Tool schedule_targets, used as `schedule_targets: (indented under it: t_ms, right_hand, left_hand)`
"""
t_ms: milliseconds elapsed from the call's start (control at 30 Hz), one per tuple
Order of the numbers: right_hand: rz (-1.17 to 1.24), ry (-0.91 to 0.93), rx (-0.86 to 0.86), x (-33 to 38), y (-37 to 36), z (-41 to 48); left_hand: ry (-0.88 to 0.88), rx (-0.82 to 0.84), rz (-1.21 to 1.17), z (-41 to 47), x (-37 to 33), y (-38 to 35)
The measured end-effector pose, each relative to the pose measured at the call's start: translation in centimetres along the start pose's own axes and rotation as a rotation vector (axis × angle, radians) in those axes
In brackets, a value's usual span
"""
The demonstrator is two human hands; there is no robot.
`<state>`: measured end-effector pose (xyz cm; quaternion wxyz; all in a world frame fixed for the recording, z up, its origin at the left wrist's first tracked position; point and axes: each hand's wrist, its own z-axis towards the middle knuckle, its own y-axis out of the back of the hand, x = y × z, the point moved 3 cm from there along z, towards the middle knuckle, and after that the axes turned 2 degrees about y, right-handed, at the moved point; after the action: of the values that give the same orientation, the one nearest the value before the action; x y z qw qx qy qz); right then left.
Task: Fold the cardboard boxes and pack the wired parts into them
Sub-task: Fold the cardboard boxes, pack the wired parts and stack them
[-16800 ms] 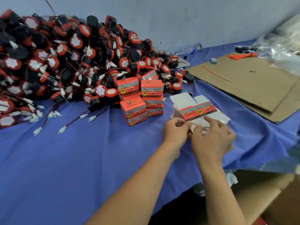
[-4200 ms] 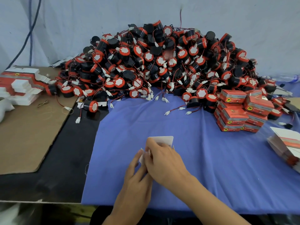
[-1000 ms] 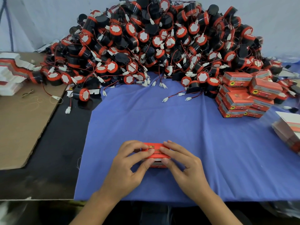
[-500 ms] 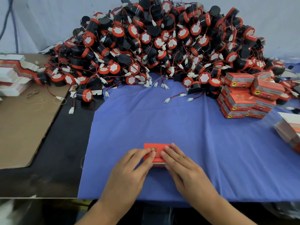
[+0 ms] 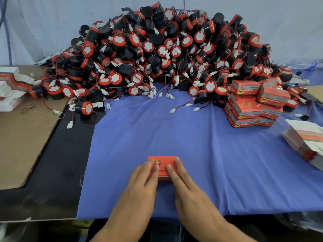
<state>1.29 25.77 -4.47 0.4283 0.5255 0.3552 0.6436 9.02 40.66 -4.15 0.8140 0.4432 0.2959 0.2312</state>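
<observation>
**While a small red printed cardboard box lies pressed flat**

Though neither grips it, the left hand and right hand lay straight fingers on the box's top, near the front of the blue cloth. Well beyond rises a heap of round black-and-red wired parts; stacked glossy red cartons stand at right.

Soft, even, cool-bluish light falls from above; only faint shadows sit under the parts pile and beside the left hand and right hand. Wide-angle bending bows the tabletop edge; corners smear, and the fingers blur slightly.
</observation>
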Motion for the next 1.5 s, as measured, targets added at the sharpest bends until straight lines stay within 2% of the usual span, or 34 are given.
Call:
schedule_targets:
  t_ms: [33,133,167,233,333,500,667,767,933,1167,1233,1367,1433,1500]
  right_hand:
    - [0.178,-0.081,-0.018,0.0,-0.4,-0.2]
    - [0.564,-0.303,-0.333,-0.2,-1.2,0.0]
    - [0.687,-0.391,-0.406,-0.3,-1.2,0.1]
    - [0.901,-0.515,-0.477,-1.0,-1.0,0.4]
    - [1.019,-0.565,-0.529,-2.4,0.7,0.6]
    - [0.811,-0.608,-0.711,-6.7,6.3,0.9]
    - [0.762,-0.584,-0.837,-12.1,11.6,2.7]
    - [0.76,-0.591,-0.897,-15.6,13.8,4.6]
    - [0.789,-0.662,-0.943,-20.2,15.0,7.5]
    - [0.648,-0.663,-0.876,-22.8,14.5,8.9]
    - [0.609,-0.656,-0.866,-22.7,14.3,8.5]
    - [0.602,-0.705,-0.888,-22.0,12.9,5.8]
    - [0.636,-0.718,-0.923,-21.4,11.9,3.5]
    - [0.613,-0.762,-0.979,-21.1,11.1,0.8]
  left_hand:
    - [0.139,-0.003,-0.213,0.5,0.9,0.0]
    - [0.578,-0.059,-0.813,1.1,2.2,-0.5]
    - [0.672,-0.088,-0.949,1.2,2.1,-1.0]
    - [0.77,-0.107,-1.056,1.7,1.0,-1.9]
    - [0.715,-0.07,-1.096,3.3,-1.4,-2.7]
    - [0.537,0.053,-1.103,8.6,-6.8,-3.3]
    - [0.328,0.152,-1.125,16.0,-12.0,-4.0]
    - [0.28,0.189,-1.15,20.3,-14.2,-5.3]
    - [0.297,0.27,-1.138,25.6,-16.3,-9.3]
    - [0.271,0.326,-1.097,28.5,-17.1,-12.5]
    - [0.276,0.28,-1.096,28.3,-17.1,-12.4]
    - [0.367,-0.048,-1.019,24.1,-18.0,-11.3]
    - [0.451,-0.055,-1.082,20.7,-19.1,-12.0]
    - [0.582,0.064,-1.185,17.6,-20.6,-13.5]
